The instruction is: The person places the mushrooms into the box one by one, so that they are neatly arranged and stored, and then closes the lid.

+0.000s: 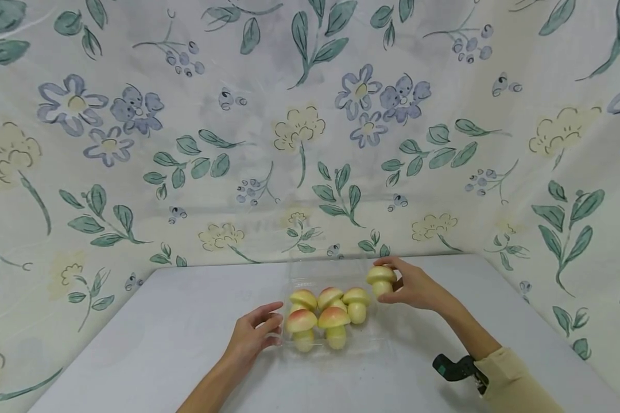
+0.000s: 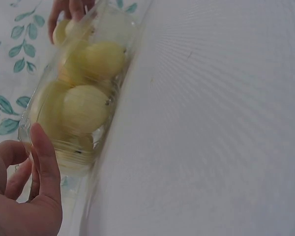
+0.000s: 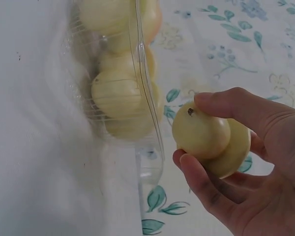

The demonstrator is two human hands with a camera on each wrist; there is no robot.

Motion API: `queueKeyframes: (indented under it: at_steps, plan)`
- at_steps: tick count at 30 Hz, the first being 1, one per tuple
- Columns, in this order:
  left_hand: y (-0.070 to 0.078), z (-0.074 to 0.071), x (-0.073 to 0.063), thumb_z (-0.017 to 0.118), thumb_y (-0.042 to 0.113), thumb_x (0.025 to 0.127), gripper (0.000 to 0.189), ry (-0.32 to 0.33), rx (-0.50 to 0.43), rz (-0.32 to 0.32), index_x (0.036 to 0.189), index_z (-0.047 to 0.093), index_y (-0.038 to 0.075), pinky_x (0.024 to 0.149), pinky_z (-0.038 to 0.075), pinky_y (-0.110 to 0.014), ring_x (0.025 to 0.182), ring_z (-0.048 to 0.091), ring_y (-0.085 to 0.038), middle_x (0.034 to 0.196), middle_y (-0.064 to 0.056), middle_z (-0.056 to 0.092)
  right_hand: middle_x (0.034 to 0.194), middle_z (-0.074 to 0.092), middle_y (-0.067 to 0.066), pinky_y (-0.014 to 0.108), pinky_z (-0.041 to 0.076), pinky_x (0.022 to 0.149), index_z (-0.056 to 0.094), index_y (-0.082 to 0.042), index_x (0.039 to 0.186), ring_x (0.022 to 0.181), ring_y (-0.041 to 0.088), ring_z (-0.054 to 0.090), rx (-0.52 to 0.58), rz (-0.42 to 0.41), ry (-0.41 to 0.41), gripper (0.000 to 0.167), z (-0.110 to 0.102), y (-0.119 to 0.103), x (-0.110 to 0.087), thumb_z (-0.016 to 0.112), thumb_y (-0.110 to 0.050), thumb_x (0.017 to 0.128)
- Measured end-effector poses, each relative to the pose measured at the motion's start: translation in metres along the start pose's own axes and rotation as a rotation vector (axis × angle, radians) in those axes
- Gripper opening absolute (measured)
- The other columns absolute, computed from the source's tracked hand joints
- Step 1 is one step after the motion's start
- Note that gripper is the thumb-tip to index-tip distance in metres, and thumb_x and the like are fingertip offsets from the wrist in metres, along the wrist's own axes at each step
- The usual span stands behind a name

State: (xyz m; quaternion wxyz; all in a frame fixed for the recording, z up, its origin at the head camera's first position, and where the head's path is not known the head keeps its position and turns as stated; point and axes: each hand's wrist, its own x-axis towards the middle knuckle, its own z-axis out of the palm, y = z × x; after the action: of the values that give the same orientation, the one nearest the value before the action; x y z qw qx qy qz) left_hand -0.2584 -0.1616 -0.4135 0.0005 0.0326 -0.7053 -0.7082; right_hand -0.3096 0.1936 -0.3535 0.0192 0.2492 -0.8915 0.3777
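Note:
A clear plastic box with its lid raised at the back stands on the white table. In it sit several yellow toy mushrooms, some with reddish caps. My right hand holds another toy mushroom between thumb and fingers, at the box's right back corner. In the right wrist view, the stem end of this mushroom faces the camera, outside the box wall. At the box's left side, my left hand grips the edge, with fingertips at the rim in the left wrist view.
The white table reaches out on both sides of the box. A cloth with flowers and leaves hangs behind and around it. On the right forearm, a black wrist device sits by the beige sleeve.

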Motion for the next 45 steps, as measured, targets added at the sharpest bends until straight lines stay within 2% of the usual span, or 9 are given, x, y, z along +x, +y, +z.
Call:
queueKeyframes:
  at_steps: [20,32,39,45]
  plan:
    - [0.0,0.0,0.001,0.066,0.008,0.092,0.04,0.01,0.013,-0.006,0.132,0.059,0.002,0.061,0.056,-0.022,0.082,0.059,-0.015,0.101,-0.004,0.059,0.123,0.055,0.016,0.025,0.057,0.075,0.048,-0.011,0.135,0.09,0.018,0.065,0.01,-0.037,-0.043,0.067,0.003,-0.011,-0.003,0.083,-0.017,0.078]
    - [0.0,0.001,0.001,0.066,0.009,0.093,0.041,0.018,0.003,-0.02,0.133,0.059,0.002,0.06,0.055,-0.022,0.082,0.059,-0.015,0.1,-0.003,0.059,0.125,0.057,0.014,0.023,0.057,0.079,0.049,-0.01,0.133,0.096,0.019,0.062,0.007,-0.083,-0.087,0.064,0.01,-0.016,-0.003,0.082,-0.017,0.078]
    - [0.001,0.001,0.0,0.065,0.009,0.093,0.041,0.015,0.011,-0.02,0.133,0.059,0.002,0.061,0.055,-0.022,0.082,0.059,-0.016,0.1,-0.003,0.058,0.125,0.056,0.015,0.021,0.057,0.077,0.048,-0.007,0.135,0.089,0.015,0.064,0.016,-0.116,-0.122,0.066,0.015,-0.018,-0.003,0.081,-0.014,0.079]
    - [0.001,0.0,0.0,0.065,0.009,0.093,0.041,0.013,0.006,-0.016,0.133,0.059,0.002,0.062,0.055,-0.022,0.082,0.059,-0.015,0.1,-0.003,0.058,0.128,0.055,0.014,0.02,0.057,0.076,0.048,-0.007,0.138,0.09,0.014,0.063,0.008,-0.128,-0.155,0.068,0.02,-0.023,-0.005,0.081,-0.012,0.079]
